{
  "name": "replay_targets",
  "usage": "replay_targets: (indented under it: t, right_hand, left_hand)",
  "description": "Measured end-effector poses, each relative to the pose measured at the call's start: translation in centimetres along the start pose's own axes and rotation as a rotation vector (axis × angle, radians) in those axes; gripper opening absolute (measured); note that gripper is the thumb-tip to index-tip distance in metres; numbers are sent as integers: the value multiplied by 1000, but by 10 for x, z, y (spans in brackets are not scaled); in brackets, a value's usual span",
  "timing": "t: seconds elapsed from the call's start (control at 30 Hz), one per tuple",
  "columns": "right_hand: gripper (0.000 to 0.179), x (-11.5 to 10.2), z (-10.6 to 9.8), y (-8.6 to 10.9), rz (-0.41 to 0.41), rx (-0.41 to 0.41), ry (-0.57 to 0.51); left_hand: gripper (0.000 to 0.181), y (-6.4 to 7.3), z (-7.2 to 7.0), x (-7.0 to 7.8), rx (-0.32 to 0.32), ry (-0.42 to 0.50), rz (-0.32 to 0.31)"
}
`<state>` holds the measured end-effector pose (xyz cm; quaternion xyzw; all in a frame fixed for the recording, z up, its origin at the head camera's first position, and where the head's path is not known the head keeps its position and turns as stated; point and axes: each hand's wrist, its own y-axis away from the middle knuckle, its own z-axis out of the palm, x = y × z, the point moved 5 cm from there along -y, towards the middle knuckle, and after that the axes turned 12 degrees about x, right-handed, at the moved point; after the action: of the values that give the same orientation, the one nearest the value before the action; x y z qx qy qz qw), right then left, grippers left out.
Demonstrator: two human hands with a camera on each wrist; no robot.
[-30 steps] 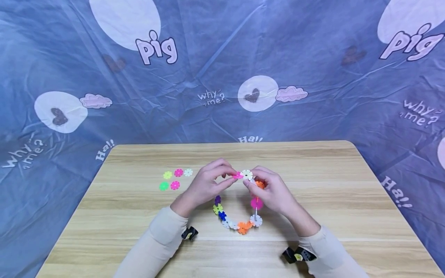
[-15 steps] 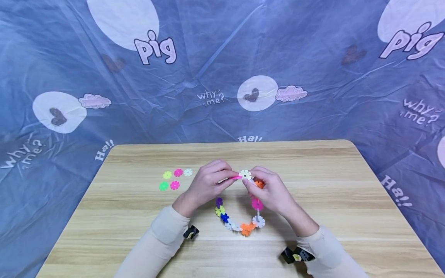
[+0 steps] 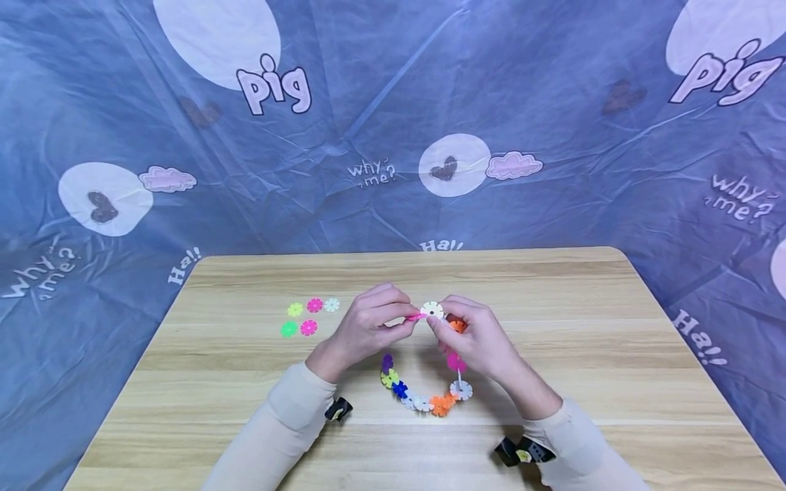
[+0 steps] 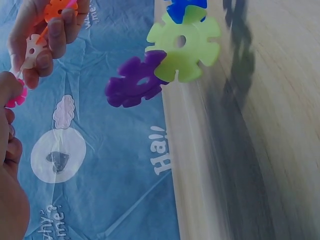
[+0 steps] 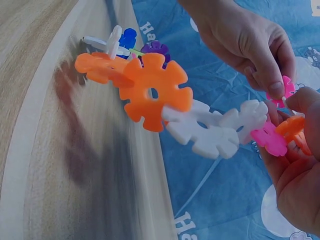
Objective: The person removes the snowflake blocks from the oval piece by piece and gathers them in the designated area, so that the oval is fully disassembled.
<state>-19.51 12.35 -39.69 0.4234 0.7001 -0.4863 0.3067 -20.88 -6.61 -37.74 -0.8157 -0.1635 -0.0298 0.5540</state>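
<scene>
My left hand (image 3: pixel 367 326) pinches a pink notched snowflake disc (image 3: pixel 415 317), seen edge-on in the head view. Its edge meets the notched rim of a white disc (image 3: pixel 432 309) that my right hand (image 3: pixel 477 337) holds between thumb and fingers. From the right hand a curved chain of slotted-together discs hangs down and round to the left. It runs through an orange disc (image 5: pixel 172 82), white discs (image 5: pixel 205 127), a blue disc (image 3: pixel 400 389) and a yellow-green disc (image 4: pixel 207 42) to a purple disc (image 4: pixel 130 87) at its free end. Fingers partly hide the chain's upper part.
Several loose discs lie on the wooden table (image 3: pixel 215 382) left of the hands: yellow (image 3: pixel 295 309), two pink (image 3: pixel 314 305), white (image 3: pixel 331 305) and green (image 3: pixel 288 329). A blue printed cloth (image 3: pixel 368 82) hangs behind the table's far edge.
The pink disc has turned from showing some of its face to edge-on against the white disc. The hanging chain has swung slightly right and the hands have dropped a little.
</scene>
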Motion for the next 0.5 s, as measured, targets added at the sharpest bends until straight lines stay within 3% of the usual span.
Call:
replay_targets:
  t: [0.5]
  right_hand:
    - [10,1,0,-1,0,-3,-1]
  left_hand:
    - [13,-1,4,-1,11,20,-7]
